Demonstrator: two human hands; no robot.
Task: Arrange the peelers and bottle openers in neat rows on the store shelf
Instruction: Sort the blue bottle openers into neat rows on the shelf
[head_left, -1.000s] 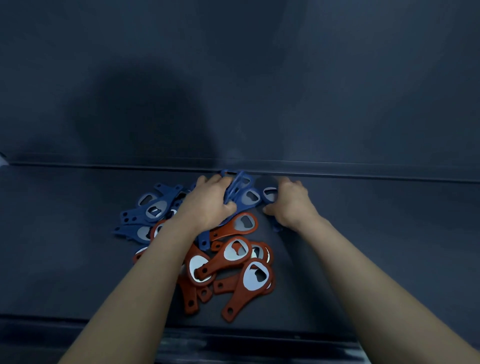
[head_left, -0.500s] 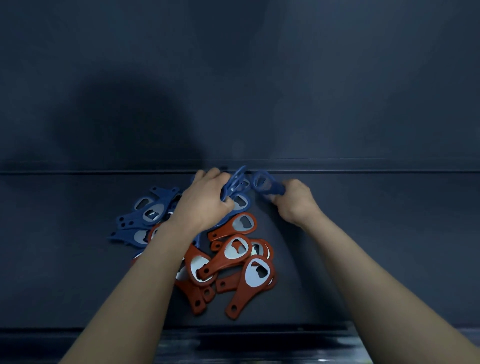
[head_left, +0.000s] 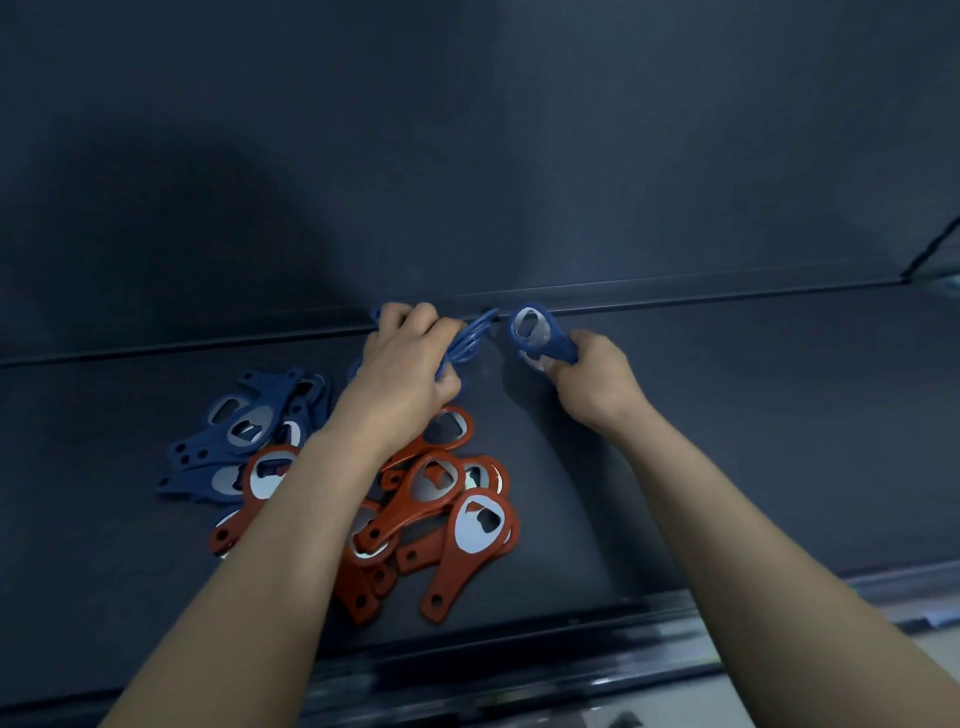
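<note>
On the dark shelf (head_left: 727, 441) lies a loose pile of bottle openers: several red ones (head_left: 441, 493) in the middle and several blue ones (head_left: 244, 426) to the left. My left hand (head_left: 405, 374) grips a bunch of blue openers (head_left: 470, 340) edge-up near the shelf's back edge. To its right, my right hand (head_left: 592, 379) holds a single blue opener (head_left: 532, 330) by its handle, metal head pointing up and back. My left forearm covers part of the red pile.
The shelf's back wall (head_left: 467, 156) rises dark behind the hands. A front rail (head_left: 519, 670) runs along the near edge. Bare shelf surface stretches right of my right hand.
Both hands have lifted blue openers off the pile toward the shelf's back edge. My right hand has drawn its single opener rightward, apart from the left hand's bunch.
</note>
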